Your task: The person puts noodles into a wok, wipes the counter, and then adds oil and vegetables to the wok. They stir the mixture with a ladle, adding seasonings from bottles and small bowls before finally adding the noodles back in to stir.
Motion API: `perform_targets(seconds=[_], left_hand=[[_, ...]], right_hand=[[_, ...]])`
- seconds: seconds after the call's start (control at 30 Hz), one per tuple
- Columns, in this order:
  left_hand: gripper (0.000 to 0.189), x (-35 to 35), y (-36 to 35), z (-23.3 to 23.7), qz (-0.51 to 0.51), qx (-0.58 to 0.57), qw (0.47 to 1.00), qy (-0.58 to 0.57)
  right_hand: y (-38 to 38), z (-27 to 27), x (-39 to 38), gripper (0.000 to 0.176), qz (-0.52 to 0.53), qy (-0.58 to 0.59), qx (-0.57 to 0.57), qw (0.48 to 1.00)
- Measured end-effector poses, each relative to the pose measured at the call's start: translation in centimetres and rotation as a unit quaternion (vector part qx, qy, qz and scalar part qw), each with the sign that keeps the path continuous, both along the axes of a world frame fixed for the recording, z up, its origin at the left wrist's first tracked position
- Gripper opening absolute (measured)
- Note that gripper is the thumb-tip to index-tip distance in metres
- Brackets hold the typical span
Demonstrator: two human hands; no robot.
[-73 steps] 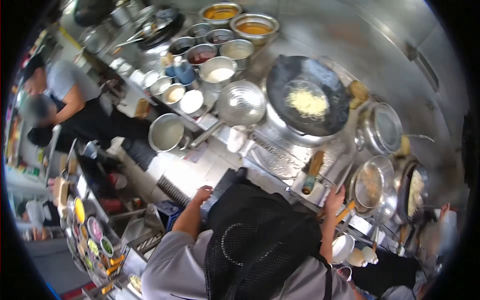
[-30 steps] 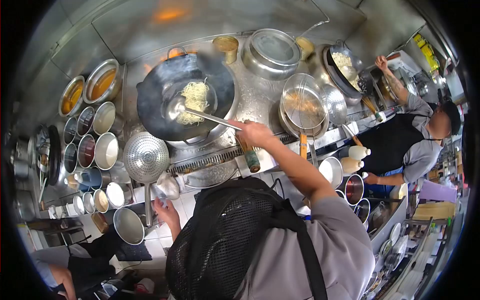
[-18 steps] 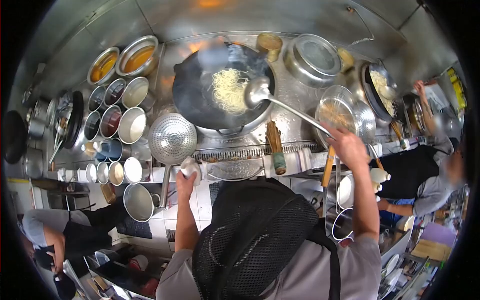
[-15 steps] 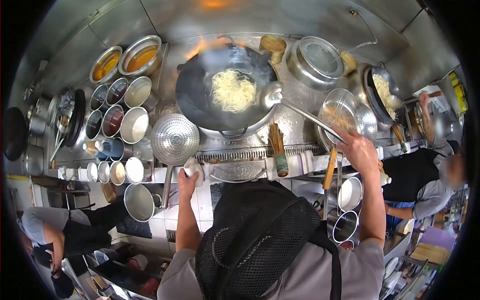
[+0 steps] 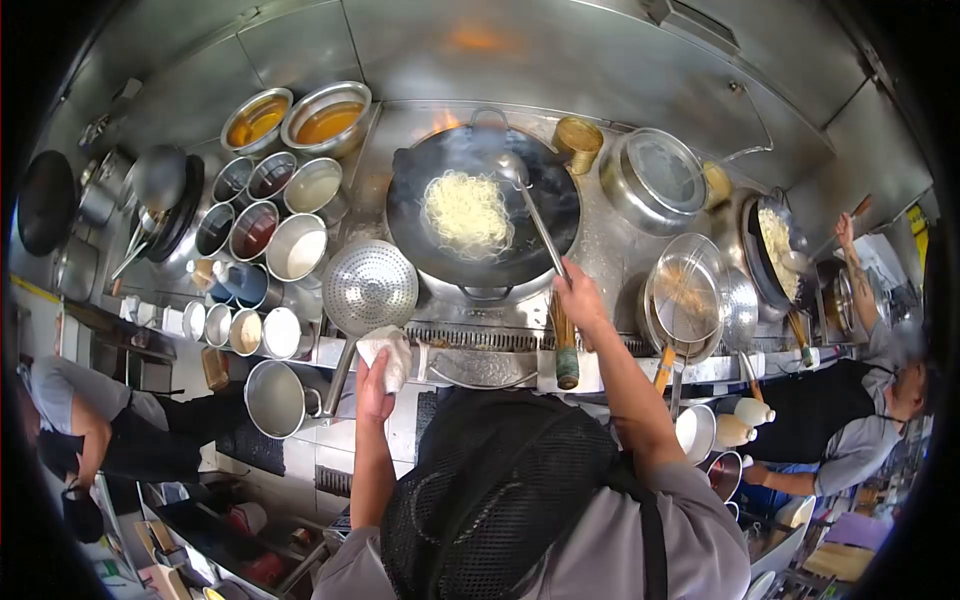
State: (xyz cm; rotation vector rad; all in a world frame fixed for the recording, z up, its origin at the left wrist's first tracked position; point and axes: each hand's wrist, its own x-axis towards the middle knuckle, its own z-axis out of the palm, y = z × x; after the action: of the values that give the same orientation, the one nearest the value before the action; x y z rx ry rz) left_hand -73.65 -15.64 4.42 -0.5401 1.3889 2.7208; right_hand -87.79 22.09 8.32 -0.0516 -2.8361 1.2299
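Well, the right hand is wrapped around a ladle, noodles sit in the wok ahead of it, and the left hand grips a cloth

Bare steel stovetop is leaving a passage between wok and wire-mesh strainer. Ladle and bamboo brush are obstructing the wok's right front; perforated skimmer is blocking its left front.

No readable text — no legible label, number or sign.
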Motion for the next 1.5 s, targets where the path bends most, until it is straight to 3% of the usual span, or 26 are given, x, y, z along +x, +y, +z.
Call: perform_targets(seconds=[0.13,0.23,0.27,0.3,0.4,0.43,0.5,0.57,0.63,0.77,0.97,1.1,1.2,1.27,1.4,1.5], left_hand=[[0.042,0.4,1.3,2.3,0.008,0.053,0.999,0.010],[0.041,0.5,2.1,2.7,0.003,0.045,0.999,0.013],[0.041,0.5,2.2,2.4,0.004,0.046,0.999,0.014],[0.040,0.5,2.3,2.0,-0.007,0.045,0.999,0.011],[0.040,0.7,2.5,1.5,-0.012,0.033,0.999,-0.002],[0.039,0.6,2.7,1.4,-0.011,0.022,1.000,-0.012],[0.042,0.2,3.1,0.9,-0.028,0.005,0.999,-0.018],[0.045,-0.6,3.6,1.0,-0.047,-0.011,0.999,-0.020],[0.046,-1.4,4.4,1.5,-0.074,-0.009,0.997,0.002],[0.046,-2.6,5.1,2.1,-0.095,-0.031,0.995,-0.012],[0.046,-2.0,5.4,1.6,-0.101,-0.054,0.993,-0.010],[0.042,-1.3,5.6,2.4,-0.111,-0.067,0.991,-0.036],[0.042,-1.0,5.6,2.3,-0.107,-0.079,0.991,-0.031],[0.043,-0.7,5.7,2.2,-0.092,-0.105,0.989,-0.050],[0.044,0.1,5.8,1.4,-0.077,-0.101,0.991,-0.045],[0.044,0.5,6.4,1.1,-0.062,-0.110,0.990,-0.058]], right_hand=[[-2.1,-0.3,-2.0,0.047,-0.015,-0.048,0.046,0.998],[-0.8,-0.3,-1.0,0.047,0.085,-0.072,-0.045,0.993],[-0.8,2.6,0.3,0.048,0.051,-0.207,-0.109,0.971],[-0.2,1.8,0.8,0.048,0.053,-0.207,-0.107,0.971],[1.8,-1.6,2.3,0.046,0.050,-0.003,-0.068,0.996],[2.4,-2.1,2.3,0.046,0.046,-0.004,-0.069,0.997],[2.2,-0.8,2.7,0.047,-0.029,-0.038,0.058,0.997],[2.6,-0.3,3.2,0.047,-0.046,-0.035,0.042,0.997],[3.6,0.3,3.7,0.045,0.025,-0.060,-0.056,0.996],[5.8,-0.9,6.3,0.045,0.047,-0.002,-0.010,0.999],[8.8,0.1,7.7,0.045,-0.041,0.011,-0.039,0.998],[10.8,2.7,4.7,0.051,-0.139,0.016,-0.085,0.986],[16.3,-0.1,-0.7,0.049,-0.175,0.070,-0.026,0.982],[19.3,-0.1,-4.2,0.045,-0.242,0.079,0.138,0.957],[23.7,-0.3,-10.9,0.041,-0.256,0.043,0.149,0.954],[25.4,-0.4,-15.8,0.025,-0.269,-0.059,-0.142,0.951]])
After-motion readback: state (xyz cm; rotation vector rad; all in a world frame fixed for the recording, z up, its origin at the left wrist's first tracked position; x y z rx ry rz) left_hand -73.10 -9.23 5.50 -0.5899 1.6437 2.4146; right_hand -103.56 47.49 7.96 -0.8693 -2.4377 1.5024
